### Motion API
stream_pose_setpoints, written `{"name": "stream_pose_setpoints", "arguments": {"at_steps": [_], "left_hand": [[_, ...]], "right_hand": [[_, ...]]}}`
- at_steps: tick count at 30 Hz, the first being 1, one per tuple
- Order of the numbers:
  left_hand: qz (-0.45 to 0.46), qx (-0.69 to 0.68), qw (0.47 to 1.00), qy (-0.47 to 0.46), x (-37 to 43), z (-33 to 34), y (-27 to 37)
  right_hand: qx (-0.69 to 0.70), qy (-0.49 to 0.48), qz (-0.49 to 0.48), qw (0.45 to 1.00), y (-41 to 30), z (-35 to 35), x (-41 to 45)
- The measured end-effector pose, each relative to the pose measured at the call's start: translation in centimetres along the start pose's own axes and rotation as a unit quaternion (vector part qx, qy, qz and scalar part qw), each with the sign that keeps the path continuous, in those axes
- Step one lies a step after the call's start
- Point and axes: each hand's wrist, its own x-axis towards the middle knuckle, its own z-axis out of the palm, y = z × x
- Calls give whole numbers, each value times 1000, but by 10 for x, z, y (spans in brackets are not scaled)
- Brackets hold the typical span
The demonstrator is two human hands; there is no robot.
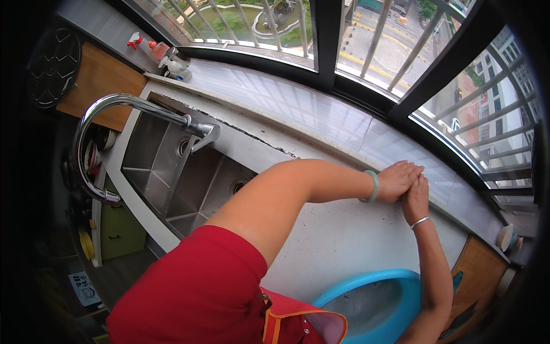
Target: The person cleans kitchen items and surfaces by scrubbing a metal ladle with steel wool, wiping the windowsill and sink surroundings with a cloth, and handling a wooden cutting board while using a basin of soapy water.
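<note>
My left hand (pixel 397 180), with a pale green bangle at its wrist, reaches across the white countertop (pixel 335 241) to its back edge by the tiled ledge. My right hand (pixel 416 200), with a silver bangle, meets it there, and the fingers of both touch or overlap. The palms face down, so whatever may lie under them is hidden. Small dark specks dot the countertop. Nearer to my body stands a light blue plastic basin (pixel 365 277) with greyish water in it, partly covered by my right forearm and red apron.
A double steel sink (pixel 189 185) with a curved chrome faucet (pixel 124 99) is at the left. Spray and pump bottles (pixel 176 66) stand on the ledge (pixel 279 94) below barred windows. A wooden board (pixel 481 266) lies at the right; small bowls (pixel 506 237) are beyond it.
</note>
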Motion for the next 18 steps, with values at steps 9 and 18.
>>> {"name": "stream_pose_setpoints", "arguments": {"at_steps": [9, 18], "left_hand": [[-196, 190, 932, -237, -181, -273, -104], [-394, -150, 900, -110, -208, -328, -135]], "right_hand": [[81, 46, -73, 993, -276, 115, 173], [375, -38, -95, 921, -318, 105, 220]]}}
